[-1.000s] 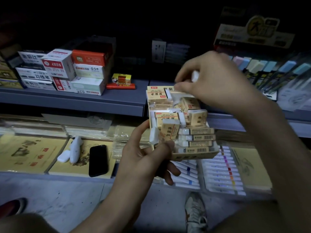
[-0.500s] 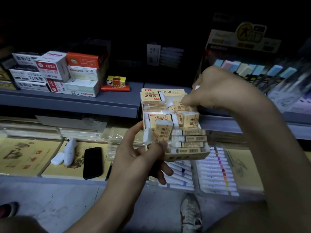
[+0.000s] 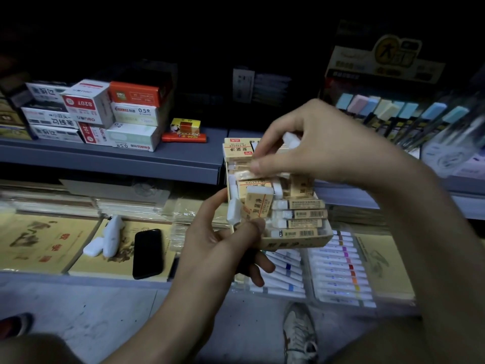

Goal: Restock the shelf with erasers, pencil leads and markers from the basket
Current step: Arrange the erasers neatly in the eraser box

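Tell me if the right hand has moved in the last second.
Yes: the right hand has lowered; its fingertips are now level with the shelf's front edge.

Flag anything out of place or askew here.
In the tan cardboard eraser box held by the left hand, erasers are jumbled: one tan-sleeved eraser stands tilted while others lie flat; the right hand pinches a white eraser. A black phone and white plastic gadget lie on the lower shelf's yellow books, probably not stock.
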